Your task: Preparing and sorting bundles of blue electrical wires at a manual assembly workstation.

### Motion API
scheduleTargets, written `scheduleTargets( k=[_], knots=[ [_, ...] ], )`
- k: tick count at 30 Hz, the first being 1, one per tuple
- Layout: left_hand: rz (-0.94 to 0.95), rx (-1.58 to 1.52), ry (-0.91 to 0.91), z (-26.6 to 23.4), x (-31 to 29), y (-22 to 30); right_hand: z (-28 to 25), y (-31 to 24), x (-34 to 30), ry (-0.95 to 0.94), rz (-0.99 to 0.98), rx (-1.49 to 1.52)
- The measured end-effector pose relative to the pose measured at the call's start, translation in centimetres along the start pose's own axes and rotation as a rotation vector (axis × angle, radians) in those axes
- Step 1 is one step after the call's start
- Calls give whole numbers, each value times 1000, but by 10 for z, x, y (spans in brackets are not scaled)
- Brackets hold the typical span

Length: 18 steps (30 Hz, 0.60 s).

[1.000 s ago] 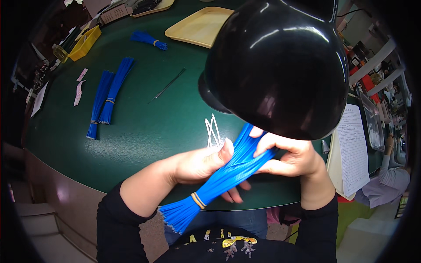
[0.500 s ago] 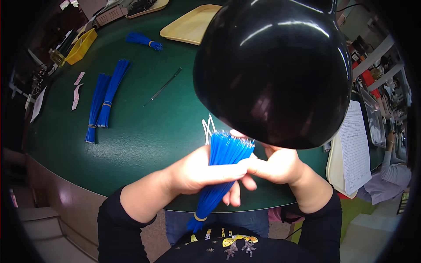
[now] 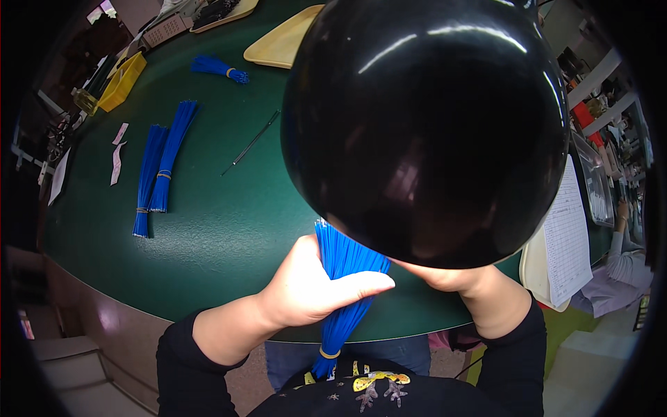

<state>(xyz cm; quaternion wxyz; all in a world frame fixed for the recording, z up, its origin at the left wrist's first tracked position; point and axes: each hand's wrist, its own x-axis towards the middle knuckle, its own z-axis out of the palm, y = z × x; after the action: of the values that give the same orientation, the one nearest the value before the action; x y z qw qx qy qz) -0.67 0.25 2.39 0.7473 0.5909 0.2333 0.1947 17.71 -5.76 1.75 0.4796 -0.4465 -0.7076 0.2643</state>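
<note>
My left hand [image 3: 297, 290] is closed around a thick bundle of blue wires [image 3: 346, 256], its thumb lying across the front. The bundle stands tilted over the near table edge, with a tan rubber band [image 3: 330, 354] round its lower end. Pale tips show at its upper left; the lamp hides the rest of the top. Close by on the right, my right hand [image 3: 455, 278] reaches under the black lamp shade [image 3: 424, 139], which covers its fingers.
Two tied blue wire bundles [image 3: 165, 167] lie left on the green table [image 3: 229, 229], and a shorter bundle [image 3: 221, 68] lies farther back. Nearby are a thin dark rod [image 3: 250, 143] and pink paper strips [image 3: 117, 163]. Right of the lamp lies a printed sheet [image 3: 566, 236] on a cream tray [image 3: 533, 267].
The lamp shade fills more of the view, lower and farther left. It now covers my right fingers, the white sticks and part of the bundle's top. My right hand has drawn away from my left thumb.
</note>
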Motion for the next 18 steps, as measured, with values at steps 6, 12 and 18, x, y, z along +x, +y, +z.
scheduleTargets(
  k=[6, 12, 18],
  knots=[
    [-17, -14, 60, 0, 0, -8, 11, 6, 7, 260, -148, 82],
    [-87, -87, 69, 7, 4, -4, -3, 38, -10, 107, -545, -634],
    [-132, -166, 63, 5, 1, -7, 1, -17, 2, 68, 140, 232]
  ],
)
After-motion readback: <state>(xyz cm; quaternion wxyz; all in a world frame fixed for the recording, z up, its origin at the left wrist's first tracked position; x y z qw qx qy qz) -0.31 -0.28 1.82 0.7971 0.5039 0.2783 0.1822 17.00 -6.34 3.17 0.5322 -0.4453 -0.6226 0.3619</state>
